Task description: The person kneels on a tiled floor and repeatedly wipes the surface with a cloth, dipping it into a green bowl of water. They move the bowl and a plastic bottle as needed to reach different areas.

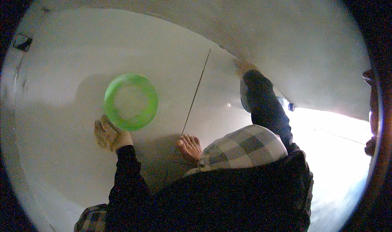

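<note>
A round, bright green dish (152,103) with a wide rim is left of centre over the pale floor. Its middle is whitish, and I cannot make out whether that is contents, the bottom or an opening. My left hand (110,135) is at the dish's near left edge, fingers curled and thumb side against the rim. Farther off to the right, my right arm stretches forward. My right hand (246,65) is low by the foot of the pale wall, small and blurred, its fingers unclear. Just below it, a greyish rounded thing (244,96) shows partly behind my sleeve.
My bare foot (190,147) and checked-cloth knee (249,146) are in the middle foreground. A dark seam (196,92) crosses the floor. A bottle with a dark blue cap (291,107) lies beyond my right arm, beside strong light. A small dark square (22,42) is at far left.
</note>
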### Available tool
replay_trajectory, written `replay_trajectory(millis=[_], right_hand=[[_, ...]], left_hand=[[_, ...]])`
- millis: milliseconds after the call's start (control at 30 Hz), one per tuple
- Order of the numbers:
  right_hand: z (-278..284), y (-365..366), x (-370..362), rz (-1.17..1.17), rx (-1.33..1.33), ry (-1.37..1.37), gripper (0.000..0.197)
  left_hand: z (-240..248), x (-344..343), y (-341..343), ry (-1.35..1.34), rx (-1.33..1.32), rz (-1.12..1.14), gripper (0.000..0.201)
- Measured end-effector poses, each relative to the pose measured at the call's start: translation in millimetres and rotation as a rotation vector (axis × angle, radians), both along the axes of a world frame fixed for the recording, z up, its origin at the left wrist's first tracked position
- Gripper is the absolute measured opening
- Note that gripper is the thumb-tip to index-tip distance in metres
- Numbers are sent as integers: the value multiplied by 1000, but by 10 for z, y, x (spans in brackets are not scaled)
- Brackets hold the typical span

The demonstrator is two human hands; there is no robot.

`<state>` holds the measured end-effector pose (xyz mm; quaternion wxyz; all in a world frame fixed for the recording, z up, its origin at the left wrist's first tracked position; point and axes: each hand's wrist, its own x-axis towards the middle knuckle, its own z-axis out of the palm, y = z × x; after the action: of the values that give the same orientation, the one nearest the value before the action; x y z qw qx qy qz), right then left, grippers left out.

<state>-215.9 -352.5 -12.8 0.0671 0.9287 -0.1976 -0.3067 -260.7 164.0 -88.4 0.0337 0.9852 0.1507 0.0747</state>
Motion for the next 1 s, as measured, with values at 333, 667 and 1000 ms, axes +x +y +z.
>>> replay_trajectory(millis=[333, 667, 1000], right_hand=[[203, 966, 691, 454, 208, -256, 64], [50, 266, 112, -51, -59, 1, 59], [-3, 2350, 1698, 586, 218, -210, 53]], left_hand=[[9, 10, -9, -115, -10, -43, 42], [-218, -43, -47, -162, -67, -62, 44], [-421, -219, 12, -53, -49, -68, 48]])
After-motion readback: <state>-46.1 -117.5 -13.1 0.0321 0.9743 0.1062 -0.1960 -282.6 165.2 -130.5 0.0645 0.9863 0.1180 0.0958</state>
